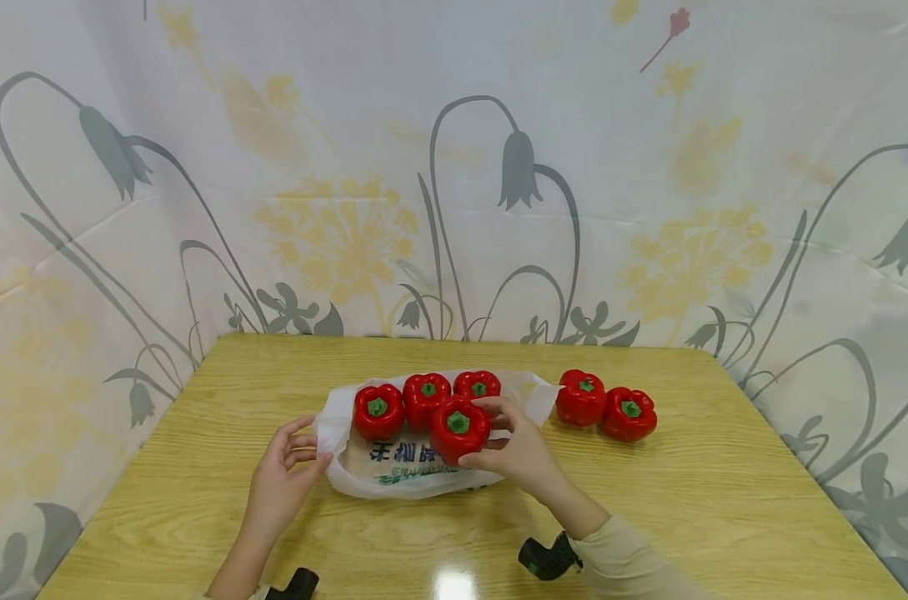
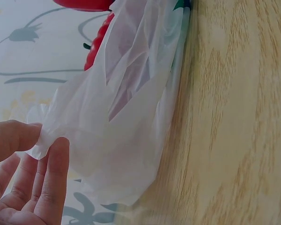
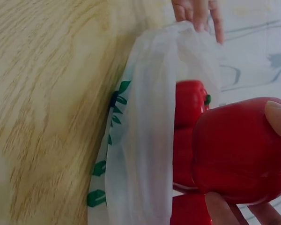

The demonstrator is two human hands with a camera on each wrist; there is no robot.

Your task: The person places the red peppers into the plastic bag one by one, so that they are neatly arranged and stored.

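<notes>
A white plastic bag (image 1: 337, 421) with printed lettering lies on the table, its mouth spread wide. My left hand (image 1: 287, 462) pinches the bag's left edge between thumb and fingers; the left wrist view shows the thin plastic (image 2: 98, 126) drawn out from the fingertips. With my right hand (image 1: 524, 454) I grip a red bell pepper (image 1: 459, 430) with a green stem, held over the bag's opening. Behind it, three more red peppers (image 1: 378, 412) sit in the bag. In the right wrist view the held pepper (image 3: 243, 152) partly hides those in the bag (image 3: 189, 103).
Two more red peppers (image 1: 581, 398) stand side by side on the wooden table (image 1: 694, 492), right of the bag. A flower-printed cloth (image 1: 333, 150) hangs behind the table. Black devices (image 1: 547, 557) are worn at both wrists.
</notes>
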